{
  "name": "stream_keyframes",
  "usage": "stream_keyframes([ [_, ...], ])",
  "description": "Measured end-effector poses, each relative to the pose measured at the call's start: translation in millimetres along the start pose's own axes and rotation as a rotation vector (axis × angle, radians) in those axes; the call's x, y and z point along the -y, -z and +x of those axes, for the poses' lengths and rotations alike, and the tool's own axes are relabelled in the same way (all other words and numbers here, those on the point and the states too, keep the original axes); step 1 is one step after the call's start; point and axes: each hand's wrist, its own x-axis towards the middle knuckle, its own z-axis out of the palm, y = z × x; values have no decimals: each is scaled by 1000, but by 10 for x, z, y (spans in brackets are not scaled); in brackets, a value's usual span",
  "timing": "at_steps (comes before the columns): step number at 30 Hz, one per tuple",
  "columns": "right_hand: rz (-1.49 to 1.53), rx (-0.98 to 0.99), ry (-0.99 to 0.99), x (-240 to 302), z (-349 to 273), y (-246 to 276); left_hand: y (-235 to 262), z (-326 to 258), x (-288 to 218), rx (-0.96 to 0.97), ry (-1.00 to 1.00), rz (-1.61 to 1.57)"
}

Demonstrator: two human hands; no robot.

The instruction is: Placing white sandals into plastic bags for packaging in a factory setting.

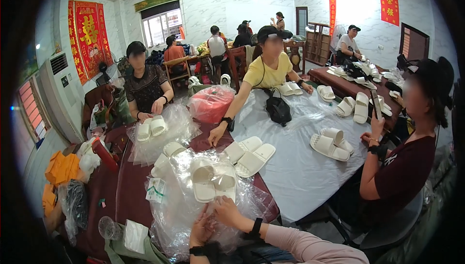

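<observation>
A pair of white slippers [203, 180] lies side by side on a crinkled clear plastic bag [174, 218] in front of me; I cannot tell whether the film also covers them. My right hand [231, 213] has its fingers bent round the near end of the right slipper. Just below and to the left, my left hand [203, 227] is closed, fingers together against the bag's film. What lies between those fingers is too small to make out. Behind this pair, another white pair [250, 156] rests at the edge of the dark red table [133, 201].
A person in yellow [271, 68] reaches across near my slippers. Another at left handles a bagged pair [151, 128]. At right, a person holds a phone [376, 104]. More slippers [332, 144] lie on the white-covered table [290, 186]. A plastic cup [110, 228] stands lower left.
</observation>
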Motion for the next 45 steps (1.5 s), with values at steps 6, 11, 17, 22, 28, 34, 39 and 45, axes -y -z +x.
stream_keyframes([
  [6, 9, -1, 29, 1, -211, -29, -82, 8, 14, -109, 18, 69],
  [11, 73, 42, -88, 160, -193, 90, 78, 6, 12, -54, 21, 40],
  [17, 63, -53, -82, 113, -183, 54, -10, 26, -1, -90, 16, 86],
  [22, 10, 38, -52, 132, -195, 62, 31, 16, -1, -66, 16, 43],
  [28, -65, 67, 13, 134, -169, 75, 20, 0, -8, -24, 46, 19],
  [34, -59, 55, 3, 84, -159, 38, -17, -4, -19, -91, 32, 139],
  [39, -111, 102, -70, 21, -124, 33, -47, -4, -10, 41, -14, 194],
  [45, -60, 67, -74, 29, -168, 74, 31, -3, 39, 85, -3, 27],
])
